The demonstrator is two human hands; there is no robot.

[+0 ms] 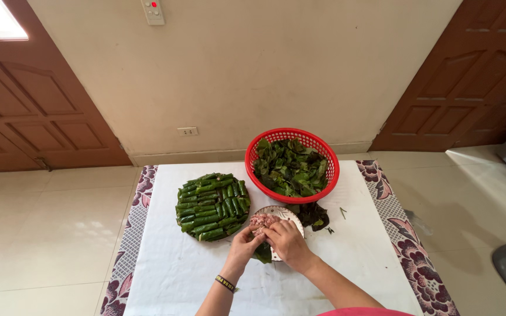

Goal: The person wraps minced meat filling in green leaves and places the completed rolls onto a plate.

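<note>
My left hand (242,246) and my right hand (289,243) meet over a dark green leaf (263,253), fingers closed on it at the near edge of a small patterned plate (288,213). The plate holds pink minced meat (261,220). To the left, a round tray carries several tightly rolled green leaf rolls (212,206) laid in rows. A black band circles my left wrist.
A red plastic basket (255,177) full of loose green leaves stands behind the plate. A few loose leaves (313,214) lie right of the plate. All rest on a white cloth (177,269) with floral edges, on a tiled floor near a wall and two wooden doors.
</note>
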